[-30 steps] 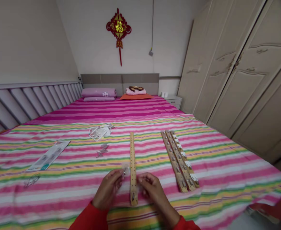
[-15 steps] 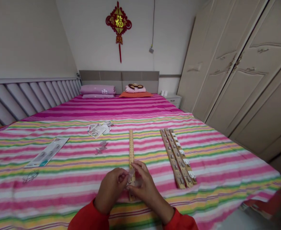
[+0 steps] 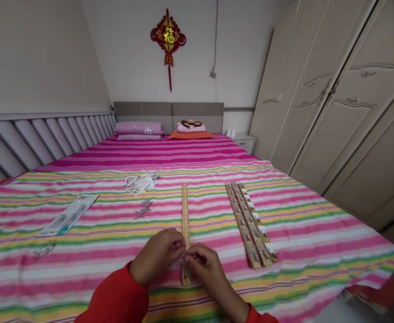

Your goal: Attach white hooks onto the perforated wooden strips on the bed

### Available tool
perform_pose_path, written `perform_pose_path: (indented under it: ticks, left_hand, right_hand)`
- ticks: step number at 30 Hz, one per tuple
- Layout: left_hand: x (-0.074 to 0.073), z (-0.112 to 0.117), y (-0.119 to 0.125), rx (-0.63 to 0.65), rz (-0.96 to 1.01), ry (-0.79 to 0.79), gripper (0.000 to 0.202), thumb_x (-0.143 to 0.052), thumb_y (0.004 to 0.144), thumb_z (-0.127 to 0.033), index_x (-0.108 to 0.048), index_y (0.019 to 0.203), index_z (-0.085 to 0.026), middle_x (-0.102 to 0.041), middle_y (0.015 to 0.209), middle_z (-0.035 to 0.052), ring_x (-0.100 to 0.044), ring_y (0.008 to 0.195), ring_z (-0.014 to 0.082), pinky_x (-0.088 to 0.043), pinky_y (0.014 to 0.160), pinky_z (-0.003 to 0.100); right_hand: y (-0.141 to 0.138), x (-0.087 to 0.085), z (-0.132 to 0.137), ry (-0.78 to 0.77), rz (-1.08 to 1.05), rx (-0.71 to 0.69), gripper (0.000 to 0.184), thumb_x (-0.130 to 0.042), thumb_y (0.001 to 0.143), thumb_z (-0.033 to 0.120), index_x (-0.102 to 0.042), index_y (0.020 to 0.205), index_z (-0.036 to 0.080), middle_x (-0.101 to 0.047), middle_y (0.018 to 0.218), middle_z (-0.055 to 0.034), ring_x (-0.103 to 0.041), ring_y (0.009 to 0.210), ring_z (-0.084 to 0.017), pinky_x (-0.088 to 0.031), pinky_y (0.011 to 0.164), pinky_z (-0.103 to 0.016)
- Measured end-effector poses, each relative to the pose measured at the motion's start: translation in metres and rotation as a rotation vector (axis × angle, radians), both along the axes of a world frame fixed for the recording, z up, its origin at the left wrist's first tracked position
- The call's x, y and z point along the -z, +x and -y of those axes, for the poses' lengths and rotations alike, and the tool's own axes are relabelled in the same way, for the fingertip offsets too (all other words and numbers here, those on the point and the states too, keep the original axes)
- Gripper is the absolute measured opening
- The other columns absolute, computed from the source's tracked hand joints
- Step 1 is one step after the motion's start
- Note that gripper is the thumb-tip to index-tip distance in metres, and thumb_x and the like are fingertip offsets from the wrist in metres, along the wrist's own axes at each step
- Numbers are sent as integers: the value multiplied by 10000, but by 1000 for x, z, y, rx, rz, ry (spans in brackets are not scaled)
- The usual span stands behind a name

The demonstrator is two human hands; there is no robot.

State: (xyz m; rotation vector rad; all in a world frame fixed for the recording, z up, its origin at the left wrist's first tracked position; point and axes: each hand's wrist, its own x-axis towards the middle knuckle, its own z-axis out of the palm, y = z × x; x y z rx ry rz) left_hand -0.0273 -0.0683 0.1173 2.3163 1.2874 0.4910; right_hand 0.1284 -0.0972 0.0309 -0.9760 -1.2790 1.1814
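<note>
I'm watching through the head camera from afar, and a wide bed with a striped pink sheet point(image 3: 318, 242) is filling the view, with a cream wardrobe point(image 3: 331, 107) standing along its right side. On the sheet, three wooden hook racks point(image 3: 250, 224) are lying side by side to the right of a narrow perforated wooden strip point(image 3: 184, 215), which is lying lengthwise just in front of me. My left hand point(image 3: 156, 255) and right hand point(image 3: 201, 267) are both closed, curled together at the strip's near end and touching each other. Their fingertips are pinching around a small metal fitting point(image 3: 184, 259), mostly hidden. Further left, a flat packaging card point(image 3: 68, 215) and a clear packet point(image 3: 137, 185) are lying apart.
</note>
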Motion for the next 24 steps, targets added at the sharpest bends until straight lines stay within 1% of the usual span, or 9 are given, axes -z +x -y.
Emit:
perform_pose_path:
  ticks: [2, 3, 6, 8, 10, 11, 13, 18, 24]
  left_hand:
    - [8, -5, -1, -54, 171, -29, 131, -565, 722, -244, -680, 773, -209, -631, 720, 12, -551, 680, 143, -397, 623, 246]
    - [12, -7, -1, -109, 273, -43, 166, -589, 714, -276, -687, 829, -209, -649, 755, 20, -567, 696, 148, -420, 640, 251]
    - [28, -9, -1, -329, 588, -119, 309, -633, 688, -404, -682, 900, -185, -682, 832, 49, -604, 765, 170, -467, 705, 276]
    - [40, -7, 2, -423, 736, -260, 375, -649, 656, -484, -676, 854, -167, -691, 811, 56, -615, 754, 174, -479, 685, 279]
    - [52, -6, 6, -456, 828, -429, 421, -692, 588, -517, -667, 803, -155, -689, 751, 46, -614, 687, 162, -482, 633, 270]
    - [57, -5, 8, -464, 859, -491, 439, -718, 551, -515, -664, 790, -152, -686, 724, 38, -611, 658, 155, -481, 614, 264]
    - [65, -7, 12, -481, 911, -544, 451, -753, 505, -496, -665, 778, -148, -677, 686, 23, -608, 633, 143, -482, 604, 252]
    - [79, -20, 13, -490, 973, -535, 426, -752, 534, -474, -690, 789, -138, -674, 670, 10, -595, 611, 118, -491, 608, 237]
    - [103, -27, 14, -576, 934, -531, 409, -770, 485, -433, -709, 759, -135, -675, 638, 4, -599, 581, 128, -505, 573, 253]
  right_hand:
    - [1, 2, 0, -119, -104, -37, 327, -728, 678, 479, -693, 665, 155, -613, 594, -11, -525, 517, -117, -408, 504, -229]
    - [1, 3, 0, -178, -158, -45, 365, -741, 651, 510, -688, 649, 149, -602, 551, -5, -510, 485, -110, -400, 487, -227]
    - [4, 8, -3, -305, -322, 16, 404, -796, 570, 518, -690, 637, 134, -563, 471, 17, -471, 428, -86, -379, 458, -213]
    - [4, 11, -7, -348, -393, 55, 403, -820, 543, 494, -704, 654, 124, -564, 460, 18, -476, 423, -81, -382, 458, -207]
    - [3, 14, -11, -378, -416, 52, 413, -838, 514, 473, -707, 671, 114, -583, 459, 9, -488, 411, -81, -384, 447, -204]
    - [2, 15, -13, -385, -417, 49, 418, -848, 497, 459, -704, 683, 113, -597, 463, 3, -492, 400, -82, -384, 437, -203]
    - [0, 17, -18, -382, -416, 60, 416, -857, 481, 428, -683, 703, 122, -618, 469, 1, -501, 382, -86, -383, 416, -198]
    - [0, 24, -31, -351, -340, 67, 359, -823, 523, 415, -614, 625, 142, -625, 467, 1, -537, 376, -101, -393, 395, -193]
    - [3, 43, -36, -404, -241, 109, 284, -795, 530, 352, -628, 602, 133, -595, 408, 12, -510, 363, -88, -385, 400, -187]
